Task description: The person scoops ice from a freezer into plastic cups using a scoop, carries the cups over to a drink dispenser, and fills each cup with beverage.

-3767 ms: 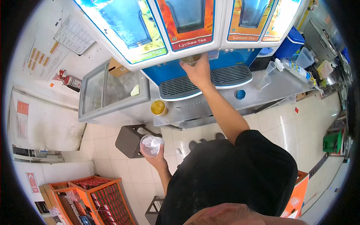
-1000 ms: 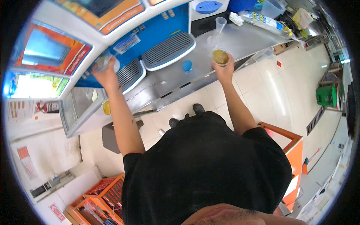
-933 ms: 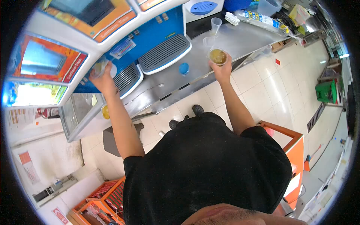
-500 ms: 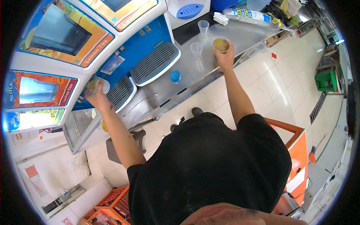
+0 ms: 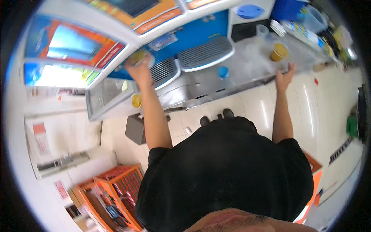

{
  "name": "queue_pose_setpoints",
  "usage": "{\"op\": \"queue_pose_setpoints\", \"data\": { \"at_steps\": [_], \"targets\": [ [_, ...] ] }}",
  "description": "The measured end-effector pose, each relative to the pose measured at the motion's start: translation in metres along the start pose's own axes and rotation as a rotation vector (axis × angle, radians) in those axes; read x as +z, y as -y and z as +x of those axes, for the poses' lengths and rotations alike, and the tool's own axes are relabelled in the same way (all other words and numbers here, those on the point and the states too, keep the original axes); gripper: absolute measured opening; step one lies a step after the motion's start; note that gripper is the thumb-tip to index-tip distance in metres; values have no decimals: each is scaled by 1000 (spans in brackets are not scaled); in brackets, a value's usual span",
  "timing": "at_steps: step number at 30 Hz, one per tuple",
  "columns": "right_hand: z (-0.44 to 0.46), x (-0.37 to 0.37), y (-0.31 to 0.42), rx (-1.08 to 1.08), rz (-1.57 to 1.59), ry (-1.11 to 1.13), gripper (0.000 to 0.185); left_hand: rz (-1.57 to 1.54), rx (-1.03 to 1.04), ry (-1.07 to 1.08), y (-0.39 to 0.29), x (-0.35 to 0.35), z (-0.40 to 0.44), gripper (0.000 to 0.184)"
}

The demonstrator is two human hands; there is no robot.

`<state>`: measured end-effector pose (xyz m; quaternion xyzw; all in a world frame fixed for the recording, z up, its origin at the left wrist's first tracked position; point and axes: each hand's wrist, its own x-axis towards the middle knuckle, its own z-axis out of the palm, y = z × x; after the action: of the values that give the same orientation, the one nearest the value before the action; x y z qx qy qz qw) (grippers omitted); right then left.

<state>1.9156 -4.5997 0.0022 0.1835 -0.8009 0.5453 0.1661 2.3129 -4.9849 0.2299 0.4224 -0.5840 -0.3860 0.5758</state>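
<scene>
My left hand (image 5: 140,73) is wrapped round a clear plastic cup (image 5: 136,58) with something yellow-green in it, under the dispenser's front at the left. On the steel counter at the right stands another plastic cup (image 5: 279,52) with a yellow-brown filling. Just in front of that cup, by the counter's edge, my right hand (image 5: 285,78) has its fingers apart and holds nothing. A small blue cup (image 5: 223,72) is on the counter between my hands. Farther back stands a clear cup (image 5: 262,31), blurred by motion.
The drink dispenser (image 5: 131,31) with picture panels lines the back left, its grey drip trays (image 5: 206,52) jutting over the steel counter (image 5: 205,85). A yellow-topped container (image 5: 136,101) sits near the left end. Plastic packs (image 5: 303,33) crowd the back right. A dark stool (image 5: 135,128) stands below.
My right hand has let go of its cup, which now stands on the counter, and has drawn back towards the edge. My left hand still holds its cup. The view has shifted left.
</scene>
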Motion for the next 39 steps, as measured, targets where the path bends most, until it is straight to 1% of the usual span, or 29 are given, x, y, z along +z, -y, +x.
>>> {"op": "queue_pose_setpoints", "data": {
  "at_steps": [1, 2, 3, 4, 5, 6, 7, 8, 9, 10, 11, 13, 16, 19, 22, 25, 26, 27, 28, 29, 30, 31, 32, 34, 35, 36, 37, 38, 39],
  "targets": [
    [-22, -10, -8, 32, -54, -9, 94, -1, -8, 16, 3, -1, 2, 80],
    [-47, -21, -14, -33, -137, -6, 90, 67, 41, 49, 13, -11, 9, 69],
    [-70, -36, 8, 123, -67, 25, 87, 37, 67, 131, 22, -17, 17, 53],
    [-94, -48, 16, 261, -151, 62, 84, 109, 175, 198, 28, -22, 24, 35],
    [-126, -57, 3, 193, -113, -3, 81, 238, 305, 261, 34, -28, 32, 26],
    [-151, -71, 14, 270, -412, 64, 78, 349, 454, 319, 46, -35, 47, 22],
    [-178, -85, 11, 371, -306, 53, 77, 436, 608, 346, 63, -40, 64, 24],
    [-205, -103, 10, 390, -320, 90, 76, 515, 766, 358, 77, -45, 79, 26],
    [-221, -123, 36, 501, -330, 90, 72, 621, 923, 392, 68, -41, 77, 27],
    [-246, -136, 38, 562, -327, 113, 68, 713, 1088, 412, 60, -39, 76, 29],
    [-267, -151, 50, 605, -310, 90, 64, 227, 411, 332, 72, -28, 84, 28],
    [-299, -178, 65, 733, -304, 76, 63, 118, 192, 197, 33, -6, 40, 28],
    [-355, -204, 61, 792, -316, -98, 58, 66, 269, 277, 37, -11, 45, 30],
    [-387, -237, 71, 857, -330, -259, 54, 184, 167, 256, 35, -15, 50, 29],
    [-408, -277, 64, 899, -391, -417, 45, 133, 99, 260, 32, -15, 51, 28],
    [-401, -332, 55, 874, -481, -618, 39, 106, 98, 292, 28, -18, 44, 34],
    [-400, -353, 34, 790, -629, -767, 35, 94, 118, 314, 26, -18, 43, 37],
    [-397, -381, 21, 730, -618, -829, 32, 112, 86, 318, 26, -17, 46, 35],
    [-391, -403, 6, 755, -647, -954, 34, 130, 50, 316, 29, -16, 51, 34],
    [-389, -432, -14, 750, -666, -976, 35, 152, 15, 313, 28, -20, 54, 32],
    [-362, -446, 3, 818, -759, -1062, 40, 153, -15, 297, 24, -22, 49, 33],
    [-360, -474, -20, 754, -816, -1116, 42, 150, -47, 284, 18, -20, 41, 34],
    [-355, -498, -31, 802, -766, -1161, 51, 146, -77, 277, 13, -16, 36, 35],
    [-351, -542, -69, 724, -717, -1332, 59, 210, -77, 262, 10, -13, 31, 42],
    [-356, -569, -94, 801, -804, -1375, 62, 245, -78, 242, 12, -16, 33, 46],
    [-359, -595, -119, 879, -885, -1404, 65, 278, 86, 364, 35, -19, 58, 46],
    [-358, -612, -134, 743, -746, -1371, 58, 316, 249, 462, 57, -33, 82, 46],
    [-350, -622, -144, 745, -714, -1316, 57, 128, -176, 300, 45, -27, 79, 43],
    [-345, -634, -151, 774, -722, -1257, 57, 81, -166, 271, 32, -20, 59, 40]
  ]
}}
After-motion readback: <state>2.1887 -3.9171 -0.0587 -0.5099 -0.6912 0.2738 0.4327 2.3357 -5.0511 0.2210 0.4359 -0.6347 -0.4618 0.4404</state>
